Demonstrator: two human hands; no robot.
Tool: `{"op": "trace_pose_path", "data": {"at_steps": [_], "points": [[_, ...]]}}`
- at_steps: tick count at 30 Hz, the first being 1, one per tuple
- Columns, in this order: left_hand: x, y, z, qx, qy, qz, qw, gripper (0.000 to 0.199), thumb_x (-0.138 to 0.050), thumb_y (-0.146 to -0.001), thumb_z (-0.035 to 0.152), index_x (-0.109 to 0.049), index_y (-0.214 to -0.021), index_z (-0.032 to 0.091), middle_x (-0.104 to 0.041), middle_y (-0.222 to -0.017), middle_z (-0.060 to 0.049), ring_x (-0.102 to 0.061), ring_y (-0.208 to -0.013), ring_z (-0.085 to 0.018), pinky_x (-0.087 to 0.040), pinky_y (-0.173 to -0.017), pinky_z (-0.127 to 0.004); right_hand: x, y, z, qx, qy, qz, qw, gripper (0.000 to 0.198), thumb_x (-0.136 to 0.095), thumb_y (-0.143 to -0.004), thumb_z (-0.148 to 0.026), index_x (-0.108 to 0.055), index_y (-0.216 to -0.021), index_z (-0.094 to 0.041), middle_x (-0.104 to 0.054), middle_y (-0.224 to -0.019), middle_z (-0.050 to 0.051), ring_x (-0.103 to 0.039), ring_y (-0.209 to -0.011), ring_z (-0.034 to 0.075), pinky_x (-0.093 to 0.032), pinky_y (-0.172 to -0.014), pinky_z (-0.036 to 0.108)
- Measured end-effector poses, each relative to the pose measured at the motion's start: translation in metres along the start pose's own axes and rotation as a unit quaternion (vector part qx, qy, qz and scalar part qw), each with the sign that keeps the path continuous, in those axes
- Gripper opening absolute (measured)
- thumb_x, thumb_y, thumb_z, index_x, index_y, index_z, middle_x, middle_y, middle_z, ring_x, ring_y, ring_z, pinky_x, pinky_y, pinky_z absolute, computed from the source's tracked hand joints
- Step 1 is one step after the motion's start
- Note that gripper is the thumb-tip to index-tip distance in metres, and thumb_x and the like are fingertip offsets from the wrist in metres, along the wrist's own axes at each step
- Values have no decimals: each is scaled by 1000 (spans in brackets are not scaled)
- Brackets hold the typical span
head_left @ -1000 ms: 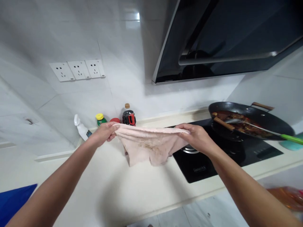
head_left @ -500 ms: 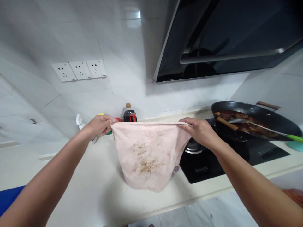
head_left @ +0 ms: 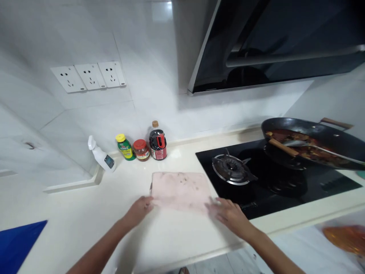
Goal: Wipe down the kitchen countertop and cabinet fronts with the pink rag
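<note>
A pale pink cloth point(head_left: 179, 188) with brown stains lies mostly flat on the white counter, its near edge blurred by motion. My left hand point(head_left: 140, 209) pinches the near left corner between thumb and fingers. At the opposite corner, my right hand point(head_left: 228, 214) is closed on the near right edge, its fingertips smeared. A small dark strip shows beside the cloth's left side. Just right of the cloth is the black gas stove point(head_left: 273, 190) with an uncovered burner point(head_left: 230, 169).
Along the wall stand a white spray bottle point(head_left: 102, 156), a green bottle with yellow cap point(head_left: 125, 147), a red-lidded jar point(head_left: 141, 150) and a dark sauce bottle point(head_left: 157, 142). A wok point(head_left: 319, 133) of food sits on the stove beneath the range hood point(head_left: 256, 49). A blue sheet point(head_left: 19, 243) lies left.
Both hands have lowered the cloth from hanging stretched in the air to lying on the counter. The bottles and burner behind it are now visible. The view has shifted slightly.
</note>
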State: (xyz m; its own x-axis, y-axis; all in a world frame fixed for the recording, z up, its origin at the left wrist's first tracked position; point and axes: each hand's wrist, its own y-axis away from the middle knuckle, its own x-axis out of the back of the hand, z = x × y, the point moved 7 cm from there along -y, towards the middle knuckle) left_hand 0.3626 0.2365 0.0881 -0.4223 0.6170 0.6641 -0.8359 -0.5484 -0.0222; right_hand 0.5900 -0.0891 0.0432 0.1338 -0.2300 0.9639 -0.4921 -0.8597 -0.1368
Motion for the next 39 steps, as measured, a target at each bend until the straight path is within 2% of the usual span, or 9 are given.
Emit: {"op": "trace_pose_path", "data": {"at_steps": [3, 7, 14, 20, 24, 27, 30, 34, 39], "points": [[-32, 36, -35, -10, -30, 33, 999, 30, -63, -76, 37, -77, -97, 21, -74, -101, -12, -70, -96, -28, -57, -91, -44, -44, 20, 0, -53, -13, 42, 998, 42, -45, -97, -39, -62, -135, -36, -59, -141, 8, -56, -125, 29, -50, -97, 47], [-48, 64, -65, -77, -150, 120, 978, 35, -52, -91, 36, -74, -115, 23, -68, -128, -15, -62, -122, -31, -52, -101, -51, -74, -29, -24, -156, -52, 67, 984, 61, -32, -100, -55, -45, -151, -25, -45, -154, 15, -41, -141, 36, -40, -110, 56], [-2, 101, -132, 86, -329, 198, 919, 47, -42, -99, 41, -61, -138, 23, -49, -153, -17, -40, -144, -37, -39, -108, -60, -104, -171, -60, -305, -73, -38, 949, 89, -22, -91, -79, -28, -160, -22, -10, -168, 20, 1, -149, 54, -1, -109, 80], [10, 112, -146, 82, -264, 243, 930, 57, -35, -102, 38, -31, -158, 27, -46, -155, -14, -38, -147, -30, -33, -116, -54, -128, -246, -194, -93, -122, -139, 978, 96, -34, -88, -80, -25, -161, -18, -2, -169, 19, 12, -150, 51, 9, -113, 74], [16, 112, -148, 48, -233, 256, 937, 59, -37, -102, 37, -28, -159, 27, -43, -157, -14, -37, -147, -31, -34, -118, -55, -150, -224, -330, 151, -181, -186, 954, 76, -50, -89, -67, -39, -154, -28, -13, -170, 7, 6, -155, 38, 4, -121, 63], [21, 110, -146, 20, -228, 264, 937, 60, -38, -101, 37, -26, -159, 27, -39, -159, -14, -35, -148, -31, -36, -118, -55, -153, -206, -362, 264, -211, -172, 925, 66, -49, -92, -57, -43, -151, -27, -25, -167, 4, -4, -156, 29, 0, -125, 55], [21, 109, -144, 21, -231, 267, 936, 58, -39, -102, 36, -28, -158, 27, -35, -160, -16, -33, -149, -32, -34, -118, -56, -145, -219, -300, 204, -164, -158, 952, 63, -48, -93, -58, -44, -150, -33, -29, -166, -2, -10, -156, 25, -3, -126, 50], [15, 107, -144, 69, -251, 241, 935, 47, -39, -102, 38, -47, -147, 27, -43, -157, -15, -38, -146, -33, -34, -115, -58, -109, -241, -145, 33, -91, -119, 988, 62, -43, -96, -48, -43, -153, -23, -26, -167, 6, -11, -155, 33, -5, -124, 57], [13, 104, -142, 110, -267, 206, 935, 46, -39, -100, 46, -59, -135, 23, -47, -154, -15, -39, -145, -34, -31, -114, -57, -76, -179, -17, -74, -36, -79, 994, 64, -35, -99, -41, -37, -155, -10, -21, -167, 15, -4, -155, 36, -5, -123, 60]]}}
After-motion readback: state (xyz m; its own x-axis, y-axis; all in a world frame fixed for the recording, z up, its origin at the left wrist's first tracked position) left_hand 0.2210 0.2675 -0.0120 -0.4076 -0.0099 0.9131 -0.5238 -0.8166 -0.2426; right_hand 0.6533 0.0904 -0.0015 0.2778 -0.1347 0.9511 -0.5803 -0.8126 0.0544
